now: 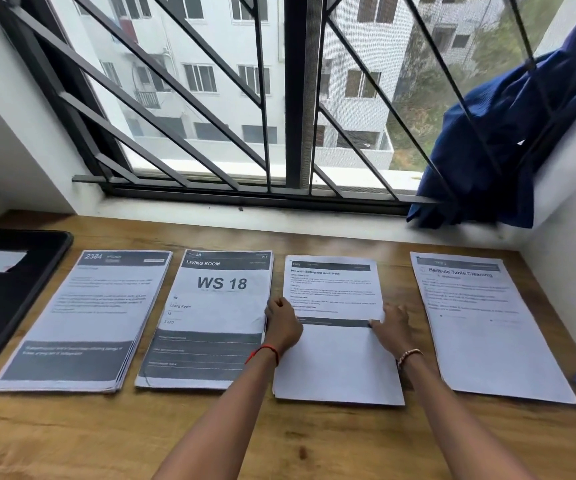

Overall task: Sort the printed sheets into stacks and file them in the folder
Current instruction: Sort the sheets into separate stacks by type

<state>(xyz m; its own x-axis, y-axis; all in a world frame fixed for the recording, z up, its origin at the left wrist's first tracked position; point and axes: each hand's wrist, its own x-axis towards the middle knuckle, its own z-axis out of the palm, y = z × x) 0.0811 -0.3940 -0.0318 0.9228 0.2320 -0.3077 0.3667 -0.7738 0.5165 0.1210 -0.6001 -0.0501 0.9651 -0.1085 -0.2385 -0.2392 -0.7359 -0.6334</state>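
**Four paper stacks, one folder**

We count four stacks in a row on the table (314, 445). Our left hand (281, 320) curls round the left edge of the third stack (338, 368). Our right hand (392, 325) lies flat on it, fingers relaxed. The folder (2, 306) lies far left, beside the first stack (82, 323).

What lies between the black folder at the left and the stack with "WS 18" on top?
In the head view, one stack of sheets headed 2384 lies between the black folder and the WS 18 stack.
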